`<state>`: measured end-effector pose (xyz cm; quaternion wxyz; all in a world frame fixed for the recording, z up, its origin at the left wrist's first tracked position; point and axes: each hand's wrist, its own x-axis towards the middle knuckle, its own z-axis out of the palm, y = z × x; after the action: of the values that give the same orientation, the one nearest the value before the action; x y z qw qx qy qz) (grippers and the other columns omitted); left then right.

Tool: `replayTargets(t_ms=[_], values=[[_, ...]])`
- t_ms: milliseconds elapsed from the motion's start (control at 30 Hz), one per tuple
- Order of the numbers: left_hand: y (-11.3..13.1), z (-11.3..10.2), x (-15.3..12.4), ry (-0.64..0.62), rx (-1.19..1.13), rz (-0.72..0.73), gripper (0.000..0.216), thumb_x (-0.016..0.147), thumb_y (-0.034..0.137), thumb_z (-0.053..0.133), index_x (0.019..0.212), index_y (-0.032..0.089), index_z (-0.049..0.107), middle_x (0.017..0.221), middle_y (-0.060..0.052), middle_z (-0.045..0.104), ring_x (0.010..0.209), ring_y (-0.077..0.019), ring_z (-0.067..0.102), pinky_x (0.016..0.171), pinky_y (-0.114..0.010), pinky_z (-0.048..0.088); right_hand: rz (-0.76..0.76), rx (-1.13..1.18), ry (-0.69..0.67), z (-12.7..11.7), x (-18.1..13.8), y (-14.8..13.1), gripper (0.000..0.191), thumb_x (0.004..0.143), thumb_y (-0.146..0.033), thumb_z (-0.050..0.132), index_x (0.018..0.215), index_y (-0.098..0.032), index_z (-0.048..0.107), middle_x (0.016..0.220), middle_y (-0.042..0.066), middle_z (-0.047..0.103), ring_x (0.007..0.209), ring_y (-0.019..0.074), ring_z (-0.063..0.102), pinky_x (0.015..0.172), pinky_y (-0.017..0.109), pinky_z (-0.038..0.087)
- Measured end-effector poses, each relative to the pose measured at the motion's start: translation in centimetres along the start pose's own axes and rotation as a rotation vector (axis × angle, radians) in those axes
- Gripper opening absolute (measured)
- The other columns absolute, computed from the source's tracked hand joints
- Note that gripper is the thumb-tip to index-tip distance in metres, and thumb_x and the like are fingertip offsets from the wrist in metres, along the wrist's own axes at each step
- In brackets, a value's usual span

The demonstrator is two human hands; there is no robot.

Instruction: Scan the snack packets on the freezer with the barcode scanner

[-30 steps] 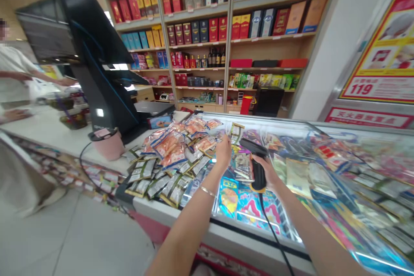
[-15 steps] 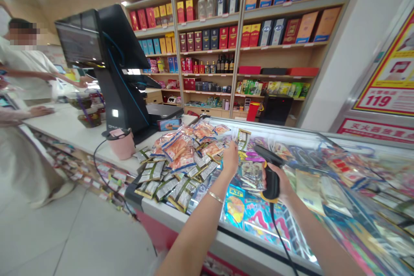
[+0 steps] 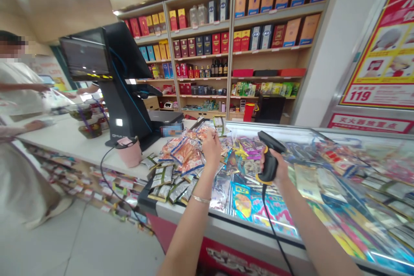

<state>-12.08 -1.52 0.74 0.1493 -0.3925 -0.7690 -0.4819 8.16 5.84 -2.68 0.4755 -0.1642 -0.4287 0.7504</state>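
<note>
My left hand (image 3: pixel 211 148) is closed on a small silver-and-green snack packet (image 3: pixel 219 124), held upright above the pile. In my right hand (image 3: pixel 280 164) is a black and yellow barcode scanner (image 3: pixel 269 164), its head tipped up to the left and its cable hanging down. Below and left of my left hand lie orange snack packets (image 3: pixel 187 154) in clear wrap with blue edges. Several silver-and-green packets (image 3: pixel 162 175) spread in front of them at the corner of the glass-topped freezer (image 3: pixel 207 215). Colourful packs show under the glass.
A black checkout terminal (image 3: pixel 124 95) stands on the white counter (image 3: pixel 80 142), with a pink cup (image 3: pixel 128 153) at its foot. Lidded cups (image 3: pixel 90 123) sit farther left. A person (image 3: pixel 19 90) is at the left edge. Shelves of boxed bottles (image 3: pixel 202 45) fill the back wall.
My left hand has moved left over the pile with the silver-and-green packet still in it. The right hand keeps holding the scanner. The view has shifted slightly.
</note>
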Motion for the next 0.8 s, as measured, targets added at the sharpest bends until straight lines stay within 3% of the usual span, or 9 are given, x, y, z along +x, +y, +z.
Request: replayTargets(t_ms=[100, 167, 233, 467, 600, 800], values=[[-1.0, -1.4, 0.6, 0.123, 0.205, 0.039, 0.033, 0.092, 0.026, 0.039, 0.12, 0.012, 0.051, 0.117, -0.017, 0.063, 0.113, -0.0262, 0.056, 0.094, -0.04, 0.044, 0.024, 0.083, -0.06, 2.3, 0.9, 2.4, 0.025, 0.069, -0.044, 0.066, 0.076, -0.021, 0.058, 0.05, -0.004, 0.055, 0.037, 0.0112, 0.05, 0.032, 0.021, 0.043], [-1.9, -1.1, 0.0, 0.179, 0.341, 0.085, 0.043, 0.09, 0.023, 0.039, 0.13, 0.009, 0.045, 0.137, -0.02, 0.047, 0.134, -0.0288, 0.036, 0.107, -0.048, 0.033, 0.054, 0.118, -0.107, 3.2, 1.1, 4.5, 0.025, 0.07, -0.044, 0.065, 0.076, -0.021, 0.058, 0.05, -0.004, 0.055, 0.036, 0.0103, 0.049, 0.032, 0.02, 0.043], [-3.1, -0.2, -1.0, 0.149, 0.438, 0.118, 0.048, 0.087, 0.02, 0.04, 0.135, 0.011, 0.042, 0.147, -0.017, 0.036, 0.141, -0.0292, 0.022, 0.112, -0.052, 0.023, 0.103, 0.116, -0.15, 3.3, 1.1, 6.5, 0.026, 0.071, -0.044, 0.064, 0.077, -0.02, 0.059, 0.05, -0.004, 0.054, 0.035, 0.0097, 0.048, 0.032, 0.02, 0.042], [-6.3, 1.6, -2.3, -0.016, 0.595, 0.089, 0.043, 0.085, 0.019, 0.043, 0.125, 0.011, 0.056, 0.139, -0.016, 0.048, 0.137, -0.0329, 0.031, 0.114, -0.053, 0.019, 0.197, 0.119, -0.144, 1.7, 1.1, 9.2, 0.024, 0.071, -0.043, 0.064, 0.075, -0.02, 0.061, 0.05, -0.004, 0.054, 0.036, 0.0099, 0.048, 0.032, 0.02, 0.041], [-6.4, 1.5, -2.0, -0.041, 0.604, 0.091, 0.036, 0.085, 0.022, 0.045, 0.115, 0.014, 0.063, 0.133, -0.013, 0.055, 0.131, -0.0318, 0.04, 0.114, -0.054, 0.019, 0.221, 0.101, -0.126, 1.9, 1.4, 9.1, 0.025, 0.07, -0.043, 0.066, 0.075, -0.019, 0.062, 0.05, -0.004, 0.055, 0.036, 0.0097, 0.048, 0.033, 0.02, 0.041], [-6.2, 1.5, -2.2, -0.032, 0.583, 0.098, 0.036, 0.084, 0.023, 0.045, 0.113, 0.012, 0.064, 0.131, -0.013, 0.056, 0.129, -0.0316, 0.041, 0.115, -0.051, 0.018, 0.238, 0.078, -0.134, 2.6, 1.1, 8.7, 0.024, 0.07, -0.043, 0.065, 0.074, -0.02, 0.06, 0.05, -0.004, 0.055, 0.036, 0.0105, 0.049, 0.032, 0.021, 0.041]])
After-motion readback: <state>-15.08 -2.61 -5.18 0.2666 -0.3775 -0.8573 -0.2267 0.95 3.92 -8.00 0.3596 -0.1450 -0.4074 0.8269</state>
